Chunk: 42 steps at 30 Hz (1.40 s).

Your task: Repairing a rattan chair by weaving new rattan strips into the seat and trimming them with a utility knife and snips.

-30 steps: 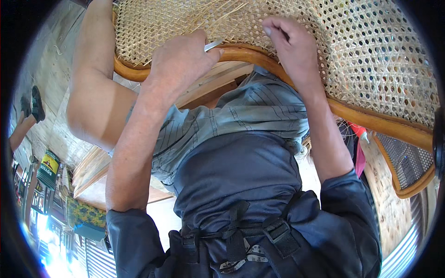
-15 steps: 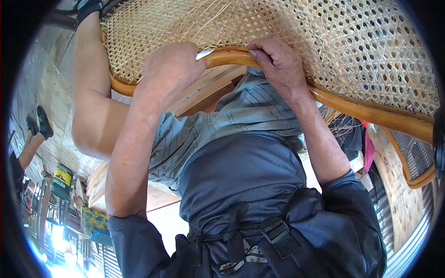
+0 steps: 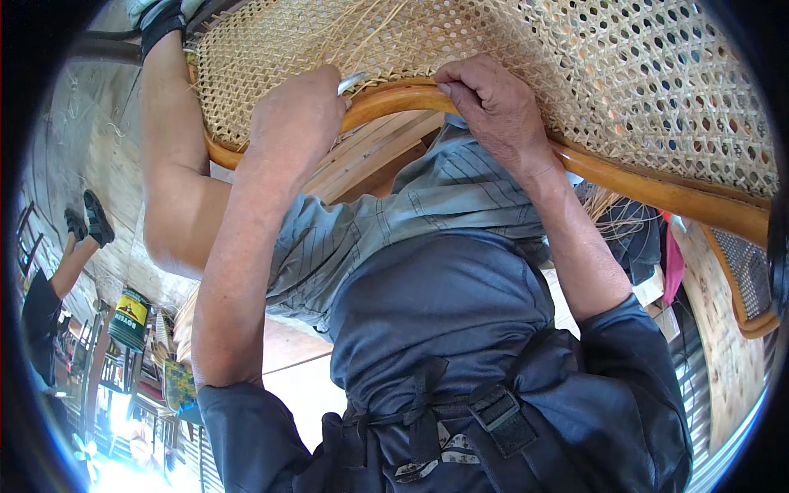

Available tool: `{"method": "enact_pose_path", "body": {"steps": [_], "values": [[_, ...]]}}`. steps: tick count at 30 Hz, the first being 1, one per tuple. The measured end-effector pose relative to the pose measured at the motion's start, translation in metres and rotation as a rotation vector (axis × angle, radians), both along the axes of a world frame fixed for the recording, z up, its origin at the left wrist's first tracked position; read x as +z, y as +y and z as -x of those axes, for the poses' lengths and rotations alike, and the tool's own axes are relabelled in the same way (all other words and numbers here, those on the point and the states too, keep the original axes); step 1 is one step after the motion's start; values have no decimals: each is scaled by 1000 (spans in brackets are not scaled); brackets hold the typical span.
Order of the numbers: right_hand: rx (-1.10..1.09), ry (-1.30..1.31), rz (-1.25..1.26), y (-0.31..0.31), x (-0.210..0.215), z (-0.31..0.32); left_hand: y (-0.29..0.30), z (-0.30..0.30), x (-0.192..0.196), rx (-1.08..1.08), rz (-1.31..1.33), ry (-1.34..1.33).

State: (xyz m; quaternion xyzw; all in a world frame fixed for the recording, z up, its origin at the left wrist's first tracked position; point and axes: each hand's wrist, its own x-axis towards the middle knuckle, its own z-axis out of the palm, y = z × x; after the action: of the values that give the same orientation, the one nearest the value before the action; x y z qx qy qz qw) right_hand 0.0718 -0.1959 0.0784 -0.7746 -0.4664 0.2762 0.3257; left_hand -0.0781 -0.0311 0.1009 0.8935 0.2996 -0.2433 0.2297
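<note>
My left hand (image 3: 297,119) is closed in a fist over the curved wooden frame. From it sticks the short, shiny, pale blade (image 3: 352,82) of a tool whose handle is hidden. The blade lies at the edge of the woven cane panel (image 3: 263,62), where it meets the varnished wooden frame (image 3: 399,98). To its right, my right hand (image 3: 501,111) pinches with thumb and forefinger at the frame's upper edge. Anything thin between those fingertips is hidden. Several loose cane strands (image 3: 366,37) lie over the panel between the hands.
The frame rests across my lap. More cane strands (image 3: 604,209) hang beyond my right forearm, beside a second caned frame (image 3: 744,279). A green and yellow can (image 3: 130,319) stands on the left. Another person's leg and shoe (image 3: 97,220) show at the far left.
My left hand and the blade have shifted left along the frame, away from my right hand. The right hand keeps its pinch at nearly the same place. The view has turned slightly.
</note>
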Motion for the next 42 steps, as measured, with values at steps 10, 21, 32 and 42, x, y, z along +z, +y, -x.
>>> {"method": "enact_pose_path", "body": {"steps": [10, 21, 32, 42], "values": [[-40, -53, -23, -3, -1, -2, 6, -13, -5, -139, 104, 43], [-58, -111, -81, -5, -5, -1, -9, -11, -28, 1117, 1179, -408], [7, -139, -72, -3, -6, -2, -22, -10, -32, 900, 809, -313], [-92, 137, 169, 17, 13, -4, -36, 23, -24, 545, 247, -626]]}}
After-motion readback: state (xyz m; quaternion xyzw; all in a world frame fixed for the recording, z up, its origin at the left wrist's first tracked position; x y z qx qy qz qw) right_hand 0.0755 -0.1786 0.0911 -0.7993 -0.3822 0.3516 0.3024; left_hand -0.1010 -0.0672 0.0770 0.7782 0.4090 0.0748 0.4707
